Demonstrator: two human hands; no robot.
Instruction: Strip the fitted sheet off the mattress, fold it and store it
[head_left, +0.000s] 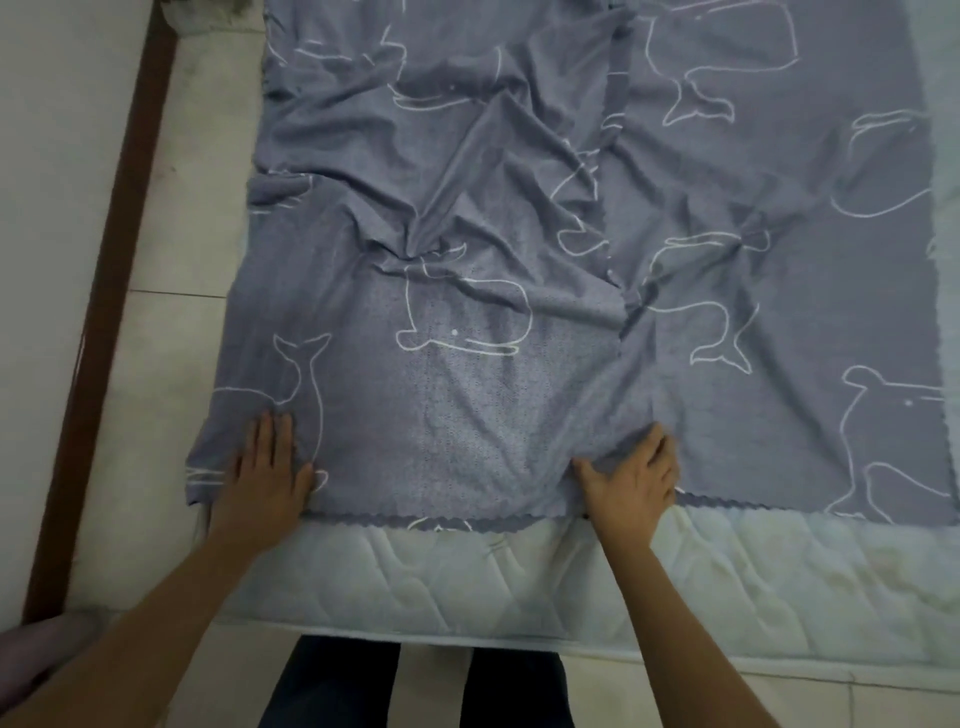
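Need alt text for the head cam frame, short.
A grey whale-print sheet lies wrinkled, one side folded over, on a white quilted mattress. The left hand presses flat on its near edge; the right hand grips bunched fabric there.

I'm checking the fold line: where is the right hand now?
In the head view, the right hand is low and right of centre, gripping bunched sheet near its zigzag hem, just above the bare mattress.

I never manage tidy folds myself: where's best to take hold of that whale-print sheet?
Probably grip the sheet by its scalloped near hem, at the top layer's corners, coming from the near side of the mattress: that edge lies flat and free, while the middle is bunched.
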